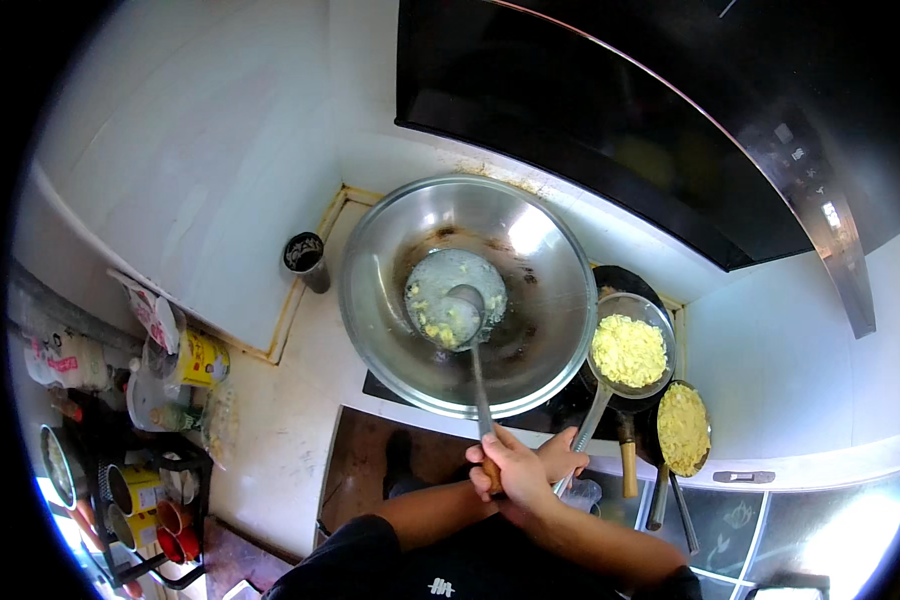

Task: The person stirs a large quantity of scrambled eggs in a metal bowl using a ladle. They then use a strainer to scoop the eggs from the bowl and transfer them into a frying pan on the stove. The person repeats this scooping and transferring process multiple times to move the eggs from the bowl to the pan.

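My forearms cross. My right hand [511,466] is closed around the wooden end of a metal ladle [478,382]; the ladle's bowl rests in bubbling liquid [454,270] with yellow bits, inside a large steel wok [375,300]. Behind my right wrist, my left hand [562,454] grips the handle of a round strainer [634,298]. The strainer holds a heap of pale yellow pieces [630,351] and is just right of the wok, above a dark pan with a wooden handle [628,469]. Part of my left hand is hidden.
Another strainer of yellow pieces [684,431] lies at the right. A dark cup [305,255] stands left of the wok, and a range hood [607,127] hangs above. Bags, a yellow tin [202,358] and a rack [208,469] of containers occupy the left side.
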{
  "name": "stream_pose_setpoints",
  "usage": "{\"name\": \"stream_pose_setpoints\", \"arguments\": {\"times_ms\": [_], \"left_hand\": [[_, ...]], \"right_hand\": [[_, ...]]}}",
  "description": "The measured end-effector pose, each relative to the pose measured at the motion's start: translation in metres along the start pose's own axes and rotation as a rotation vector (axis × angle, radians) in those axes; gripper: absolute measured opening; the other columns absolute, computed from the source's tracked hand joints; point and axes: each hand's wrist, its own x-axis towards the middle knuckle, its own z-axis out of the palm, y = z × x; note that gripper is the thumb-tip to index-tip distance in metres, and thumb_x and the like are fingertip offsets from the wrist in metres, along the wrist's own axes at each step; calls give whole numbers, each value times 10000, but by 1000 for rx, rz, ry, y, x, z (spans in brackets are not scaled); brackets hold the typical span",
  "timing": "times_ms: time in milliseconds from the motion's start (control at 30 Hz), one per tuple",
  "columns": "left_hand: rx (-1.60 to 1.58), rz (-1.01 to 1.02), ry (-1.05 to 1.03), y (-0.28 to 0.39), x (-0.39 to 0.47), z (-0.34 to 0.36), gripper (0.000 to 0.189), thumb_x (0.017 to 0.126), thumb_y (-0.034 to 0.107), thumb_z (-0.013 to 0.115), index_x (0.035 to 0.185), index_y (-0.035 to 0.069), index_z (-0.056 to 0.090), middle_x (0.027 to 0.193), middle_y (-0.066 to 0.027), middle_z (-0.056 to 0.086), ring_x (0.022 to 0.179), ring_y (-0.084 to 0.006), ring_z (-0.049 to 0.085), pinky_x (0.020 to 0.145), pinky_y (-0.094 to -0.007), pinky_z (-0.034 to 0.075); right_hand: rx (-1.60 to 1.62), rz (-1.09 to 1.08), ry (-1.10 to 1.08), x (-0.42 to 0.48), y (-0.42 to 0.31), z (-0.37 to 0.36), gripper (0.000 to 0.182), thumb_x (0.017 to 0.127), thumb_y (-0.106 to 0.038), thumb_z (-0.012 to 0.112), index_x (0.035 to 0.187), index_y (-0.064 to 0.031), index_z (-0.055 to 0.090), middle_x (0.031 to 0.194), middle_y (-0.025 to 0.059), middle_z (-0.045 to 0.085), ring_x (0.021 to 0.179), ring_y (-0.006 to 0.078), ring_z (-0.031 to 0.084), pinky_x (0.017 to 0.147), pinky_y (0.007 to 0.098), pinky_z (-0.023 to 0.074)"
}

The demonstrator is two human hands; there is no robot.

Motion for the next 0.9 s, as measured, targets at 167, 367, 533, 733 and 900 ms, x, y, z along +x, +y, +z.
{"name": "stream_pose_setpoints", "arguments": {"times_ms": [167, 367, 533, 733, 900], "left_hand": [[58, 31, -10, 6, -6, -11, 321, 842, 51, 647, 1125, 37, 496, 713, -33, 552, 603, -126, 537, 465, -318, 466], [89, 19, -31, 21, -15, -11, 313, 837, 58, 652, 1115, 33, 510, 724, -31, 566, 623, -123, 546, 526, -283, 452], [129, 118, -23, 3, 3, -12, 375, 817, 70, 682, 1151, 22, 518, 732, -39, 575, 637, -124, 557, 556, -275, 446], [79, 185, -21, 24, -18, 3, 302, 807, 78, 662, 1062, 28, 509, 841, -70, 591, 723, -162, 580, 613, -308, 493], [80, 49, 59, 16, -1, 10, 289, 808, 68, 643, 1059, 28, 505, 673, -60, 560, 515, -165, 536, 429, -334, 469]], "right_hand": [[512, 146, -278, -4, 1, 25, 268, 1069, -239, 444, 1278, -80, 496, 849, -15, 477, 576, 72, 435, 511, 237, 357], [707, 175, -479, -16, -1, 12, 415, 1067, -237, 420, 1451, -80, 433, 811, -34, 413, 519, 40, 390, 462, 213, 330], [714, 100, -433, -61, -18, -7, 475, 1062, -271, 411, 1497, -91, 354, 801, -38, 416, 467, 46, 374, 419, 221, 335], [859, -180, -290, -115, -23, -58, 417, 1065, -253, 400, 1430, -52, 385, 790, -16, 452, 467, 51, 447, 434, 229, 427], [545, -395, 44, -129, -28, -99, 431, 1025, -231, 473, 1438, -126, 406, 764, -8, 443, 465, 85, 426, 365, 243, 361]]}}
